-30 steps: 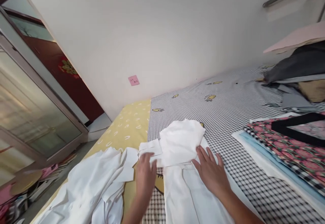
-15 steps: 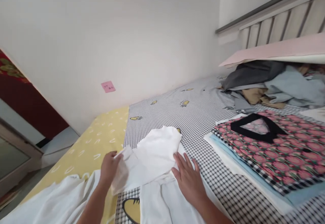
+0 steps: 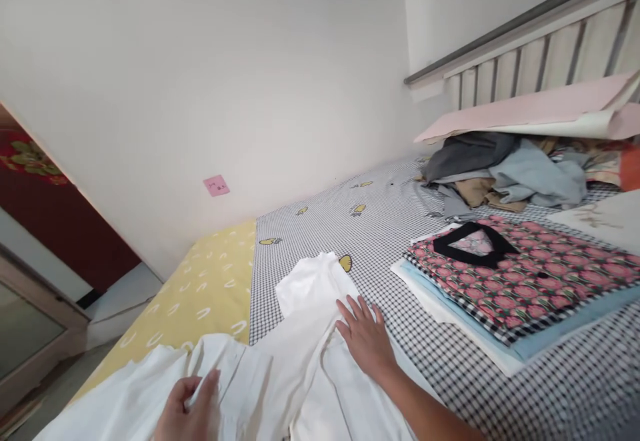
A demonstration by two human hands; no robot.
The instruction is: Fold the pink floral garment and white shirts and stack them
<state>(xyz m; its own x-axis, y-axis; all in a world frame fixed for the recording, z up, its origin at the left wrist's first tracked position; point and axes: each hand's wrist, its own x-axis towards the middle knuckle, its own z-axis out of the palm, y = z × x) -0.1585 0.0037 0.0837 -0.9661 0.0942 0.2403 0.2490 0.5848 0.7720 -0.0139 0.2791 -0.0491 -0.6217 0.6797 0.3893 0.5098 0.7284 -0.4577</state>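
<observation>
A white long-sleeved shirt (image 3: 313, 294) lies on the bed with its collar end toward the wall. My right hand (image 3: 367, 338) rests on the shirt's right side, palm down with the fingers spread. At the lower left, my left hand (image 3: 187, 408) has its thumb and fingers curled on the white sleeve cloth, which stretches from the shirt toward it. More white fabric (image 3: 125, 388) lies loosely bunched beyond and left of that hand, overlapping the sleeve.
To the right, a folded pink floral garment with a black collar (image 3: 540, 281) tops a stack of light blue and white clothes. Behind it lie rumpled clothes (image 3: 480, 161) under a pink sheet (image 3: 520, 108). A checked and yellow bedspread (image 3: 215, 261) meets the wall.
My left hand has moved down and left, drawing the sleeve outward over the bunched white fabric. My right hand stays on the shirt, and the view has shifted slightly right.
</observation>
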